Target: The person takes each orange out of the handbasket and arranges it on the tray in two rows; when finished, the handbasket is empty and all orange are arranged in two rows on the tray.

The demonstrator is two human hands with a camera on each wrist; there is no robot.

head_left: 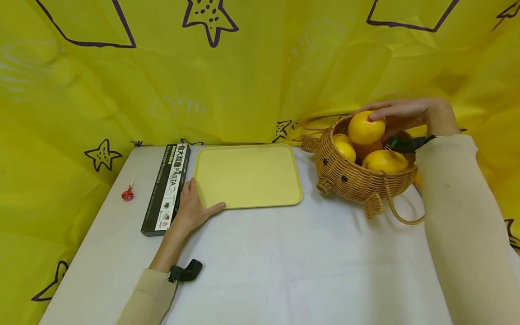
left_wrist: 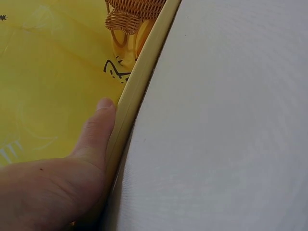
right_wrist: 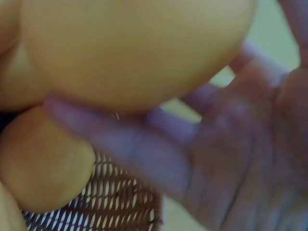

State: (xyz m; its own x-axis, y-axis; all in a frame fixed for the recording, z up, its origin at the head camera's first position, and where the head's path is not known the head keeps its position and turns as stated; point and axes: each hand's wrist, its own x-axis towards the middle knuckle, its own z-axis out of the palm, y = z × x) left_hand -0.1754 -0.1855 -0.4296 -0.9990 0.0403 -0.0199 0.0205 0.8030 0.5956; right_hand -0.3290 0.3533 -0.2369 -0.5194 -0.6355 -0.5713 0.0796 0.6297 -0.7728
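My right hand holds a round yellow-orange fruit, an orange, at the top of a wicker basket shaped like an animal's head. In the right wrist view, my fingers curve along the underside of that orange. Several similar fruits lie in the basket. My left hand rests at the near left corner of a pale yellow tray, its thumb stretched along the near rim. The left wrist view shows the thumb against the tray's edge; the other fingers are hidden there.
Left of the tray lies a long black and white pasta box, close to my left fingers. Farther left is a red lollipop. A yellow patterned cloth hangs behind the white table. The basket's handle hangs over its near side.
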